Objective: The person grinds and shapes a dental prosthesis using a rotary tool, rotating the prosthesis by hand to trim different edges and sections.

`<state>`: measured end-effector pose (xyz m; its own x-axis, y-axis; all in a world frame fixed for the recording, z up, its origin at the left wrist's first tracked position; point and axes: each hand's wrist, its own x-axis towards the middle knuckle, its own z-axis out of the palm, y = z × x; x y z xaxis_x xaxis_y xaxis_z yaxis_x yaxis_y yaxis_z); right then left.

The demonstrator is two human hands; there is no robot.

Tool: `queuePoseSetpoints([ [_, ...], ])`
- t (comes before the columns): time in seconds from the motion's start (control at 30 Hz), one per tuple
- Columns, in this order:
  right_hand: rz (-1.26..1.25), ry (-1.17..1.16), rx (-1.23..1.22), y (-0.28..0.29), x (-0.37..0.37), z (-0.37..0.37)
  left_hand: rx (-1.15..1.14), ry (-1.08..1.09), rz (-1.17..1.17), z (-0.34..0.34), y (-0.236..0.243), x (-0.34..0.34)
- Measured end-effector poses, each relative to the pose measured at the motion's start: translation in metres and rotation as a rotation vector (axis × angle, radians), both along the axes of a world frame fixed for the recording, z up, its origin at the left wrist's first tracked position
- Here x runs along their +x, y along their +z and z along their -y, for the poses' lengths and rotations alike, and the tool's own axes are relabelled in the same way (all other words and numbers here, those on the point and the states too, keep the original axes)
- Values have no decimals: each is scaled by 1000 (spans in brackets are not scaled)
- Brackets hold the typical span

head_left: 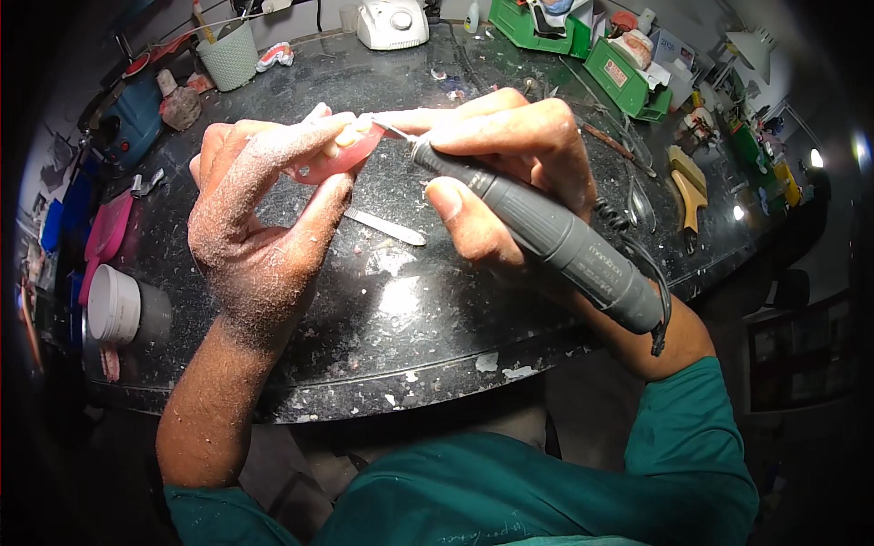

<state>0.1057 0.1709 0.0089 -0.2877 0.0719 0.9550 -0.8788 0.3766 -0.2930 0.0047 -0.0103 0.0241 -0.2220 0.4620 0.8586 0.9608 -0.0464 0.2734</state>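
My left hand (259, 200), coated in pale dust, pinches a pink denture (341, 161) with cream teeth between thumb and fingers. In my right hand (519, 155) is a dark grey rotary handpiece (555, 232), slanting down to the right, with a cord at its rear end. Its thin metal bur (393, 130) reaches the denture's right end; whether it touches there I cannot tell. Part of the denture is hidden behind my left fingers. Below the denture, a narrow whitish strip-like tool (387, 227) lies on the table, one end hidden by my left thumb.
The black, dust-specked table (391, 346) has a curved front edge. A white control box (393, 25) stands at the back, green bins (628, 77) at the back right. A brush (689, 187) lies at right, a white-lidded tub (114, 305) at left, and a woven cup (228, 56) at back left.
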Motion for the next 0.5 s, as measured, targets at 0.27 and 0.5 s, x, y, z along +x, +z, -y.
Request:
queuePoseSetpoints([
  [0.27, 111, -46, 262, 7, 11, -11, 56, 26, 71, -2, 0, 3],
  [0.5, 4, -19, 19, -2, 0, -1, 33, 32, 78, -3, 1, 5],
])
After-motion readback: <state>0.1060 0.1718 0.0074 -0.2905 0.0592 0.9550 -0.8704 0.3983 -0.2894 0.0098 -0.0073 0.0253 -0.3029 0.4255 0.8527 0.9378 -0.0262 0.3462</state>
